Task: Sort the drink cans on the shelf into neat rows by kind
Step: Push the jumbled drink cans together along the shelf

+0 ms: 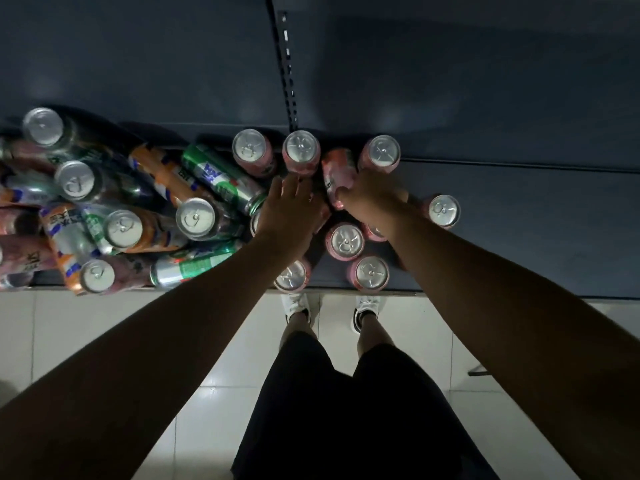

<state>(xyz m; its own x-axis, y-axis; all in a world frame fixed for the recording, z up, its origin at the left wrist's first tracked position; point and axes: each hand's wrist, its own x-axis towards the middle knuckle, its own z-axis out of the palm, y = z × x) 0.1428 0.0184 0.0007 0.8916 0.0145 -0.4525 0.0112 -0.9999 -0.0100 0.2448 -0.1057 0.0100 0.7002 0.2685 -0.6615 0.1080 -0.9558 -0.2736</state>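
**Many pink cans upright, one tilted in hand**

Right hand [370, 197] has its fingers curled round a tilted pink can [337, 174], in among the upright pink cans [300, 150] mid-shelf [519, 220]. Left hand [289, 206] is spread, fingers straight, gripping nothing. It's tight in there. A knuckle could topple a neighbour, the front can [292, 276] sits right at the edge, and the mixed heap [138, 209] beside them could roll in.

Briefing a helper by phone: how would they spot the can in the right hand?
Find the slotted post at the back of the shelf; upright pink cans stand at its foot. Just right of it, between two back-row cans, the right hand grips a tilted pink can. Unlike those neighbours, it shows its label, not a silver top.
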